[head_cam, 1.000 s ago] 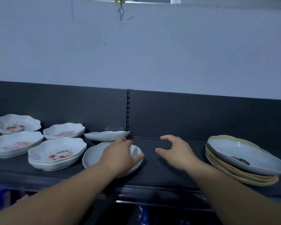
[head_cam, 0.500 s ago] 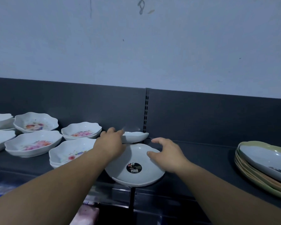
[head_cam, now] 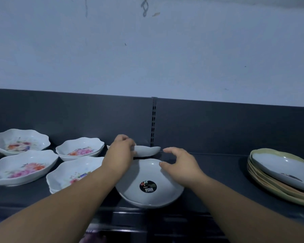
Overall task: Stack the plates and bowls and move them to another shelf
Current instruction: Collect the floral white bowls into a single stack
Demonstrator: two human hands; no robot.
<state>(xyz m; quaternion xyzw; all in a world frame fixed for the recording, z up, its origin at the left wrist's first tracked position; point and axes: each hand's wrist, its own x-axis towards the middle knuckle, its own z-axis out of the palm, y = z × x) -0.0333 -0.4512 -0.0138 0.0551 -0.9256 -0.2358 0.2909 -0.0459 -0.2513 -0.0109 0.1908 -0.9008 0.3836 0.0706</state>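
just behind the plain bowl (head_cam: 149,183): small bowl (head_cam: 147,150), held at its rim by left hand (head_cam: 120,153). right hand (head_cam: 180,165) spread loose over plain bowl's far right edge, maybe touching.

The left hand (head_cam: 120,153) hid part of the small white shallow dish (head_cam: 148,150); the stack of green-rimmed plates (head_cam: 279,171) ran out of view rightward.
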